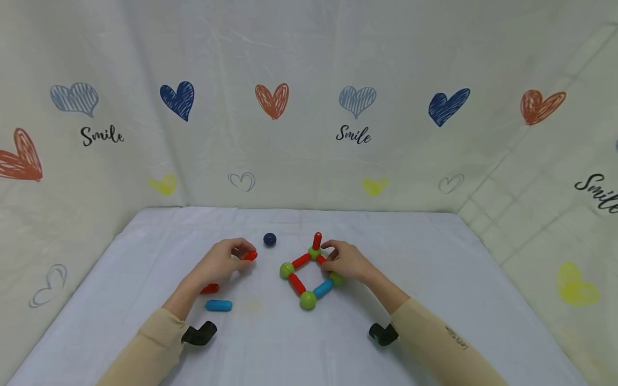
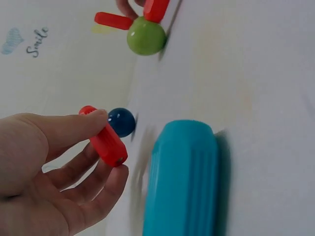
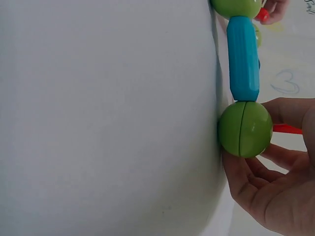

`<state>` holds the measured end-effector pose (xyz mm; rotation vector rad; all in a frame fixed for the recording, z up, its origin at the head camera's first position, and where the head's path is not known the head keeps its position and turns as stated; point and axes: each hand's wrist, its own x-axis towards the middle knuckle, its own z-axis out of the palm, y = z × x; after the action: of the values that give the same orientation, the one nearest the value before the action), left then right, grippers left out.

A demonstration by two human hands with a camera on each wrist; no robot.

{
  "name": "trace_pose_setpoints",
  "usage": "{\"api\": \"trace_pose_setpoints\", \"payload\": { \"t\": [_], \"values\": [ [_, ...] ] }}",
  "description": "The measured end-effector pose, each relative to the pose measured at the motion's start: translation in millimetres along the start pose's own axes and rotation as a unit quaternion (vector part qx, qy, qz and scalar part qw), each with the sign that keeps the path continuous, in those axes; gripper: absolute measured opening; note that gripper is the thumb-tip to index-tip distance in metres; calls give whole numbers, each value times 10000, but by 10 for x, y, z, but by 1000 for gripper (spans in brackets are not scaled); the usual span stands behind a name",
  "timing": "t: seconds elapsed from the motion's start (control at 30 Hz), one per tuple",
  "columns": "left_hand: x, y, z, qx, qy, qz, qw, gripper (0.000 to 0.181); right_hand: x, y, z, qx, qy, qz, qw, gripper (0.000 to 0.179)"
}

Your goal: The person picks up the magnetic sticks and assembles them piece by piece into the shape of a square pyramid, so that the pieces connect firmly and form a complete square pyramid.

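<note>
— And the left hand (image 1: 227, 261)?

— Pinches a red rod (image 2: 109, 142) between thumb and fingertips. Hovers or rests to the left of the frame (image 1: 296, 284), well apart from it; from these angles, hard to say which.

— Anything near that rod?

— Yes, a navy ball (image 1: 270, 239) on the white cloth (image 1: 270, 348), just beyond and to the right, not touching.

— And closer to the person?

— A spare rod (image 1: 209, 288), also red, partly hidden behind the left arm (image 1: 179, 299). Just nearer, a blue rod (image 1: 219, 305), lying crosswise on the cloth.

— Now the right hand (image 1: 348, 260)?

— Curls round the right ball (image 3: 245, 129), a green corner of the frame, with fingers on opposite sides of it.

— Touching the red side just beyond, too?

— Impossible to tell, with fingertips over part of it.

— And the frame as a whole?

— Lies on the cloth in front of the person, four-sided: green balls at the corners, three red sides, and one blue side (image 1: 323, 289) joining the near ball (image 1: 308, 300) to the right one. From the far ball (image 1: 315, 253), a red post (image 1: 316, 240) pointing up.

— Behind it all?

— A pale backdrop (image 1: 309, 53), printed with hearts and "Smile".
</note>
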<state>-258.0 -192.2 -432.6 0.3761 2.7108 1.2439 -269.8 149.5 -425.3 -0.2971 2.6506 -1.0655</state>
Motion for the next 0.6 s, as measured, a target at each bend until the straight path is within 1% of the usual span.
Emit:
{"api": "trace_pose_setpoints", "payload": {
  "t": [0.13, 0.3, 0.5, 0.6],
  "values": [
    [33, 37, 31, -62, 81, 177, 9998, 25, -31, 4, 5, 34, -48, 89, 9999, 60],
    [65, 70, 69, -202, 183, 275, 9993, 27, -70, 0, 9, 85, -45, 169, 9998, 70],
    [113, 117, 140, -464, 249, 243, 9983, 29, -102, 14, 15, 137, 97, 252, 9995, 65],
    [134, 155, 179, -573, 306, 173, 9977, 30, -117, 29, 23, 178, 181, 238, 9994, 63]
  ]
}}
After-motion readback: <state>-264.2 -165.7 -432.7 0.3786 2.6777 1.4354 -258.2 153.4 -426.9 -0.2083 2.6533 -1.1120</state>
